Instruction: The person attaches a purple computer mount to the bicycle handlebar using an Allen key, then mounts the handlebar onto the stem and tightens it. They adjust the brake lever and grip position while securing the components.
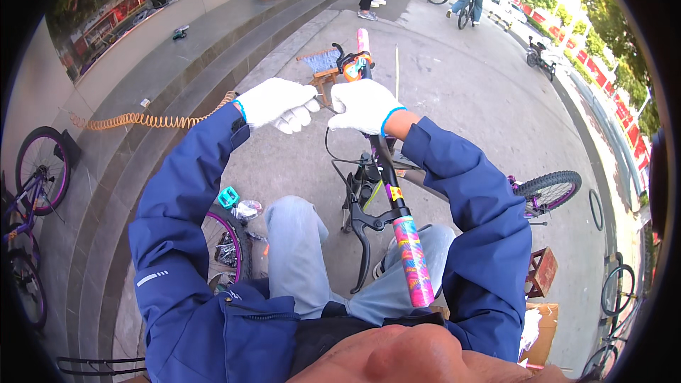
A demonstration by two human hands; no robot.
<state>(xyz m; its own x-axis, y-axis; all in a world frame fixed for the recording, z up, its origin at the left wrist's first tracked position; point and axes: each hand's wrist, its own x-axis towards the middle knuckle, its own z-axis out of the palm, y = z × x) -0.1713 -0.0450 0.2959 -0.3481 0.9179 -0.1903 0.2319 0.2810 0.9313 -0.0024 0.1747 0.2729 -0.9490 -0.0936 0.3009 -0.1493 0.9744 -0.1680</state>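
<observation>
My left hand (278, 105) and my right hand (364, 107), both in white gloves, are close together over the bicycle handlebar (384, 159). Their fingers are closed on a thin dark brake cable (324, 104), a short stretch of which shows between them; the fingertips partly hide it. Black cable loops down below my right hand towards the stem. The far brake lever (345, 58) and an orange part (352, 69) sit just beyond that hand, by a pink grip (363, 40). Nearer me are the other brake lever (363, 248) and a multicoloured grip (413, 261).
A small folding stool (320, 64) stands beyond my hands. A coiled orange hose (163, 120) crosses the steps on the left. By my knees are a purple-rimmed wheel (245, 248) and a teal pedal (228, 197). A red-brown crate (541, 273) stands at the right; people and bicycles are farther off.
</observation>
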